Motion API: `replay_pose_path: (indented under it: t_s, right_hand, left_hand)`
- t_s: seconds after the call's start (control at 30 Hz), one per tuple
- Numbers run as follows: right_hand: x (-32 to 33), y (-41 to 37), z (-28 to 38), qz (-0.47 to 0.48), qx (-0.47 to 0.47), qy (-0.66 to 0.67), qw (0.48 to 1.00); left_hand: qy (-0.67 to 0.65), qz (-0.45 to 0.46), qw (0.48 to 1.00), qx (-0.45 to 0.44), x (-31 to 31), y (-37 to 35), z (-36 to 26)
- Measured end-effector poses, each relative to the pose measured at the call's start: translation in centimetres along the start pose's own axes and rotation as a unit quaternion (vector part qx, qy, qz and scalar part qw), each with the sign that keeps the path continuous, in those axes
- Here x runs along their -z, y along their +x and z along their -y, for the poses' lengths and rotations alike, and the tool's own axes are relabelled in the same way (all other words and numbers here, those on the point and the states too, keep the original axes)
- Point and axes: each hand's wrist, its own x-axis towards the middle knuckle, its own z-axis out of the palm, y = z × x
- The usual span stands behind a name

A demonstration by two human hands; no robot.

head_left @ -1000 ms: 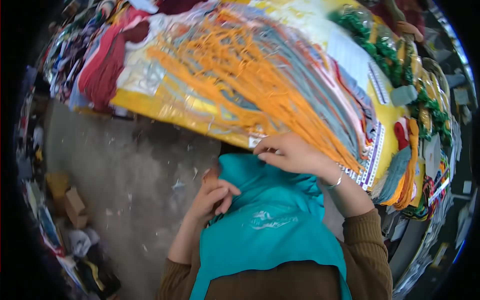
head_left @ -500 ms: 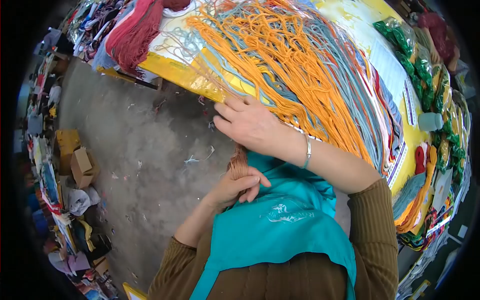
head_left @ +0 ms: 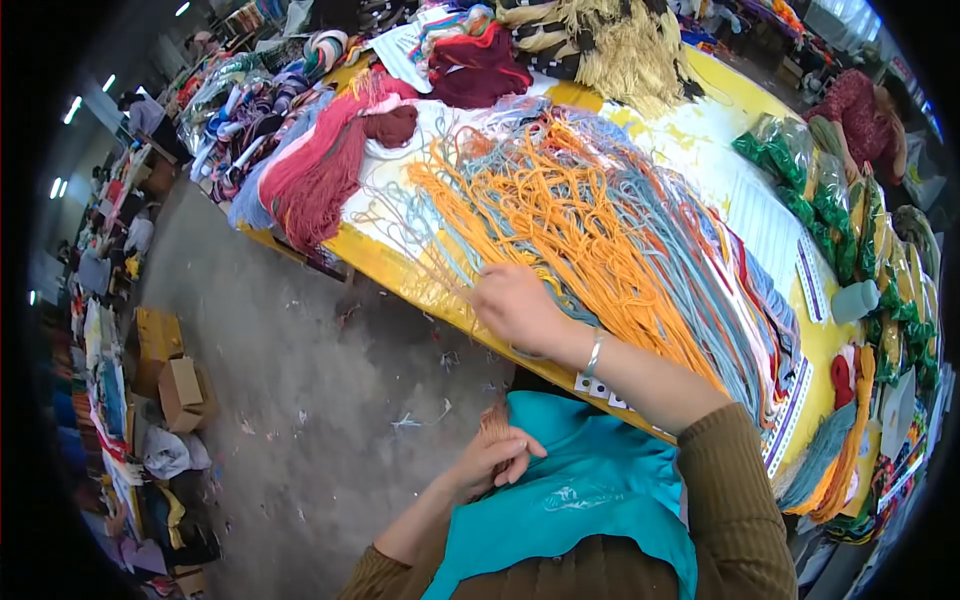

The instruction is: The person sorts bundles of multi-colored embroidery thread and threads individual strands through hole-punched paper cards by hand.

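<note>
At the front of my body, my left hand [head_left: 495,465] is closed around a bundle of brown thread [head_left: 494,423], whose loose top sticks up above the fingers. My right hand [head_left: 520,312], with a bracelet on the wrist, is above the yellow table edge [head_left: 390,272], fingers curled together. Thin brown strands [head_left: 432,268] run from the table into its fingertips, which are partly hidden. Beside that hand lies a wide spread of orange yarn [head_left: 575,235], mixed with grey-blue yarn [head_left: 700,300] and red and white strands.
Pink and maroon yarn hanks [head_left: 325,175] hang over the table's left corner. Black and cream hanks [head_left: 630,60] lie at the back. Green bagged bundles [head_left: 830,190] and a pale cup [head_left: 856,300] are at right, near another person [head_left: 855,120]. Cardboard boxes [head_left: 182,392] stand on the floor.
My view has lifted, showing more of the table's far side. The right hand has risen from the table edge, away from the left hand, which still holds the brown bundle.
</note>
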Motion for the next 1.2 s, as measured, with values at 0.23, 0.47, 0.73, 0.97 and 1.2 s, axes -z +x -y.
replay_pose_path:
  t_s: [0.23, 0.47, 0.73, 0.97, 1.2]
  right_hand:
    - [12.5, 3.4, -9.2, -0.354, -0.278, -0.07, 0.89]
    - [6.4, 1.1, 1.3, 0.103, -0.074, 0.041, 0.991]
    - [3.3, 0.2, -6.1, -0.018, 0.074, -0.215, 0.974]
    - [11.2, -6.7, 1.6, -0.178, -0.176, 0.178, 0.952]
    - [8.5, -14.7, 5.7, -0.117, -0.283, 0.454, 0.837]
  left_hand:
    - [0.0, -0.037, 0.999, 0.019, -0.4, 0.5, -1.2]
    - [-0.007, -0.066, 0.997, 0.043, -0.7, 2.5, -1.1]
    - [0.519, -0.16, 0.811, -0.218, -2.5, 2.7, -1.6]
    - [-0.125, -0.017, 0.974, -0.186, -4.2, 5.2, -6.4]
    - [-0.136, 0.044, 0.977, -0.157, -7.1, 7.5, -6.4]
